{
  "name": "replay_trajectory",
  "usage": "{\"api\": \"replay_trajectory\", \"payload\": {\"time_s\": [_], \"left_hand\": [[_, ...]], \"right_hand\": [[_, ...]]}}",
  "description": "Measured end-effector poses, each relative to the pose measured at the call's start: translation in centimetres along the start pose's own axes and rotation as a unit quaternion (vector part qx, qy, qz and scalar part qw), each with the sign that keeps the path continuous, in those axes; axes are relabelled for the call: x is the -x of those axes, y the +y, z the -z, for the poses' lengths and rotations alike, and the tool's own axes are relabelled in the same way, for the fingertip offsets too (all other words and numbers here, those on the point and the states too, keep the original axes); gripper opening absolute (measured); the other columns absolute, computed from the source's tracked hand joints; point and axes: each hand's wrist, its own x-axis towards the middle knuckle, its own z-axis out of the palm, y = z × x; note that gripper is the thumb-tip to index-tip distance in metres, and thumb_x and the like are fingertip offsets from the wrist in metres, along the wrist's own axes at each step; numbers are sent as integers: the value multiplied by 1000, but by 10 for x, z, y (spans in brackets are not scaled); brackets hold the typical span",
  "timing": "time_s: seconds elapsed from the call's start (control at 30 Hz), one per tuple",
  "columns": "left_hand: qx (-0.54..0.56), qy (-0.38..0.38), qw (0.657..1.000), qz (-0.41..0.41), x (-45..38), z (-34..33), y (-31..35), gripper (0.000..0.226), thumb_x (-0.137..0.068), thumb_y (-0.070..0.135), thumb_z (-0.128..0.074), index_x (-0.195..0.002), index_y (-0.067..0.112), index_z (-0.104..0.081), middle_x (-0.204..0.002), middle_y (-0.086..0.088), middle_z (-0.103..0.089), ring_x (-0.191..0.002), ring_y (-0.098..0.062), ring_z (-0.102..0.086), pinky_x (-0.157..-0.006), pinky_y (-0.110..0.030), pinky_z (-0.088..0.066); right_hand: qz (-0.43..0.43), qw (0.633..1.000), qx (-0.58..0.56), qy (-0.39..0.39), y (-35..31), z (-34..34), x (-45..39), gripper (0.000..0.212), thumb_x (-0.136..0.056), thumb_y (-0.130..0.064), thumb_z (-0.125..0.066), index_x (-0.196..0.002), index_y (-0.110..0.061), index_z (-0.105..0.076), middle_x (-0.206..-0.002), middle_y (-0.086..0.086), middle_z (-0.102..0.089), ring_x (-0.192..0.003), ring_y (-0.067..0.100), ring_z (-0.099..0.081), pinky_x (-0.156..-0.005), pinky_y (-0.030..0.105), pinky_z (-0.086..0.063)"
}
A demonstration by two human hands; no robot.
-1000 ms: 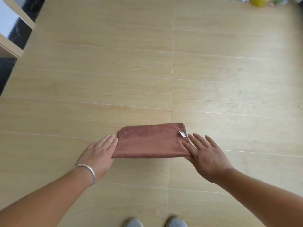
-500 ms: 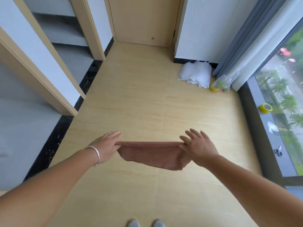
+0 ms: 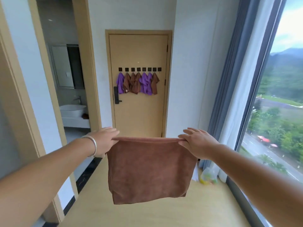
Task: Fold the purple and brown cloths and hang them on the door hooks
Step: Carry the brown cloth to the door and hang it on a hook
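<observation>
Both hands, left (image 3: 105,140) and right (image 3: 197,141), pinch the folded cloth's (image 3: 150,169) top corners; a loosened grip could unfold it well short of the door (image 3: 139,112).

- Brown cloth (image 3: 148,169): matt, soft napped fabric.
- Door (image 3: 139,112): smooth, matt wood-look finish.
- Bracelet (image 3: 91,143): polished metal.
- Basin (image 3: 72,110): glossy white ceramic.

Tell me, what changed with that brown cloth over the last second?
The brown cloth came up off the floor, where it lay folded flat, and now hangs in the air. The left hand and right hand, which lay flat at its ends, now pinch its top corners. The view has lifted to the door. The cloth is still folded.
</observation>
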Motion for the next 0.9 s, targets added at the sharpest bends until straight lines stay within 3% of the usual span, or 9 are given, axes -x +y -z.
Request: {"api": "replay_trajectory", "payload": {"time_s": [0.1, 0.23, 0.37, 0.63, 0.7, 0.9], "left_hand": [[-19, 51, 999, -5, -8, 56, 1, 28, -103, 32, -31, -102, 14, -52, -105, 4, -51, -107, -16, -46, -93, -31, -37], [-28, 106, 994, 2, -10, 112, 7, 29, -103, 33, -30, -87, 18, -49, -88, 5, -49, -83, -10, -45, -73, -27, -33], [-38, 146, 989, 0, -10, 137, 14, 28, -102, 34, -31, -82, 22, -46, -84, 8, -47, -76, -4, -42, -63, -23, -28], [-50, 111, 993, -5, -32, 97, 10, 26, -102, 36, -31, -85, 24, -47, -89, 8, -49, -82, -7, -46, -71, -26, -38], [-49, 96, 994, -11, -49, 79, 1, 25, -101, 37, -30, -86, 25, -46, -90, 9, -48, -85, -8, -46, -78, -29, -41], [-27, 98, 994, -32, -126, 53, -41, 25, -101, 39, -30, -84, 28, -45, -88, 11, -48, -81, -5, -46, -78, -29, -44]], "right_hand": [[-7, 999, 13, 41, 10, 55, -4, 50, -100, -56, -19, -141, -38, -42, -151, -7, -38, -145, 16, -19, -117, 37, -15], [-11, 996, 23, 87, 23, 106, -2, 47, -101, -54, -20, -133, -37, -50, -125, -11, -53, -132, 13, -36, -111, 35, -27], [-13, 994, 16, 111, 35, 127, -2, 47, -101, -54, -21, -131, -37, -53, -122, -11, -56, -127, 12, -40, -109, 35, -30], [6, 997, 8, 77, 42, 85, -21, 49, -100, -56, -20, -131, -37, -52, -124, -11, -55, -127, 13, -40, -110, 36, -29], [11, 998, 10, 60, 45, 72, -38, 50, -100, -56, -20, -132, -36, -52, -125, -10, -54, -129, 14, -39, -112, 37, -27], [3, 998, 18, 68, 56, 61, -119, 50, -100, -56, -20, -130, -35, -54, -129, -12, -54, -131, 12, -38, -114, 37, -25]]}}
